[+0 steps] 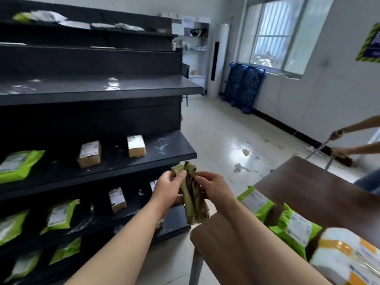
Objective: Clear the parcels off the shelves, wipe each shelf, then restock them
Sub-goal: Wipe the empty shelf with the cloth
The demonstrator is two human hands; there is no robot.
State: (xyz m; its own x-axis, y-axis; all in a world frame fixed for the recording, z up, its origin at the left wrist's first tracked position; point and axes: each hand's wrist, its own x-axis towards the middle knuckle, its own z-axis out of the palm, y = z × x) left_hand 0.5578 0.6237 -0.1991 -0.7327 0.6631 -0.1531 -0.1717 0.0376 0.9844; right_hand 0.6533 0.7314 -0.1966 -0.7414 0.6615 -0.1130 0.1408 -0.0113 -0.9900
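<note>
Far left: bright green plastic mailer bags (19, 165) were noted lying flat on the lower tiers of the black metal shelving unit (144, 167). They were judged soft and light, best lifted by an edge. Small brown cardboard boxes (89, 154) were seen on the same tier, well apart. They were judged stiff and probably light, to be taken by the side faces. The bare upper tier (102, 87) was seen glossy, possibly wet, though glare left that uncertain.

Centre: a crumpled olive-green cloth (193, 204) was held in the air near the shelf's front corner. It was pinched near its top by the left hand (164, 187), thumb and fingers closed on the fabric, and gripped likewise by the right hand (216, 189). The cloth was judged limp and light, best bunched into a pad before wiping.

Right: a brown wooden table (308, 188) was noted, loaded with more green mailers and a white-and-orange taped parcel (345, 256) near its edge. Open floor was left between shelf end and table, littered with scraps. A second person's arms (357, 128) with a broom were seen far right, so reaches that way would best be kept short.
</note>
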